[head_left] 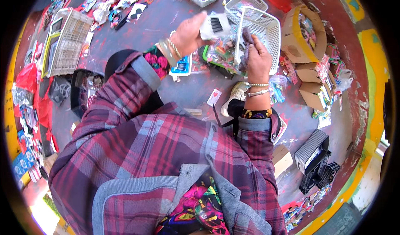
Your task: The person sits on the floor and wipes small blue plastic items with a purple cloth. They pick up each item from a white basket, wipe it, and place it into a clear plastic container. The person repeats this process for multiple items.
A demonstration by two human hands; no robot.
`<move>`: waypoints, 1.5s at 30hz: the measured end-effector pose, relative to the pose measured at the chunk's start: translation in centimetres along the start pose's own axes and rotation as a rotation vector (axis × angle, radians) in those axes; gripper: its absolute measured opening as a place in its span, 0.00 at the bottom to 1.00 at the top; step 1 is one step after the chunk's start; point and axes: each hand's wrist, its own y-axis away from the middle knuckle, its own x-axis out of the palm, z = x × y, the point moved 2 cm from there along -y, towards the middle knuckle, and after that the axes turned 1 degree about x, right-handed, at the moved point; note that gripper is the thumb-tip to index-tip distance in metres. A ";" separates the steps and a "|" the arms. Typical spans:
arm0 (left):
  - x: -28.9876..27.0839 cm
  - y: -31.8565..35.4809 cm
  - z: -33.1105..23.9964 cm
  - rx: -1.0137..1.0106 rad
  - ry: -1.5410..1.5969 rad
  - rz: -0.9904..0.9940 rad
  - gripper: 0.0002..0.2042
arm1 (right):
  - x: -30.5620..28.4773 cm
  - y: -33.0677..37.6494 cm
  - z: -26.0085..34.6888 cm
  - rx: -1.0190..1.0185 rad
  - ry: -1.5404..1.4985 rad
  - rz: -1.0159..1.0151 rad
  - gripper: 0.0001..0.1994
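Overhead, left hand (189, 35) pinching comb packet (214, 26), right hand (258, 60) gripping white basket (264, 31) of packets

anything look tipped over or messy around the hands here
Yes. The white basket in the right hand is tilted steeply on its side, with packets loose below it. The left hand holds a small packaged comb. More packets lie scattered over the red floor.
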 end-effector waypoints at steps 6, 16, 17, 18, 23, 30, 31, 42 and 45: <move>-6.0 0.2 1.0 -0.252 -0.401 -0.218 0.18 | 0.7 1.2 2.4 -0.040 0.028 0.113 0.14; -18.8 -1.4 14.8 -0.360 -1.616 -0.212 0.13 | 1.9 1.8 3.8 -0.018 0.085 0.238 0.13; -19.5 -1.4 16.6 -0.326 -1.529 -0.335 0.11 | 2.0 1.9 4.0 -0.008 0.089 0.242 0.13; -19.6 -1.7 18.2 -0.291 -1.437 -0.443 0.10 | 1.9 1.9 4.1 0.007 0.100 0.238 0.13; -19.8 -2.2 21.1 -0.202 -1.497 -0.442 0.09 | 2.0 2.0 3.3 0.006 0.114 0.266 0.13; -19.1 -1.6 23.7 -0.342 -1.647 -0.247 0.07 | 2.3 2.4 3.8 0.074 0.096 0.343 0.13; -19.3 -1.6 24.2 -0.338 -1.650 -0.220 0.07 | 2.4 2.5 3.8 0.092 0.102 0.357 0.14; -20.2 -2.1 27.5 -0.420 -1.538 -0.248 0.13 | 2.3 2.5 3.5 0.188 0.060 0.400 0.14; -18.5 -2.2 25.8 -0.363 -1.644 -0.151 0.21 | 2.3 2.6 3.7 0.189 0.024 0.401 0.14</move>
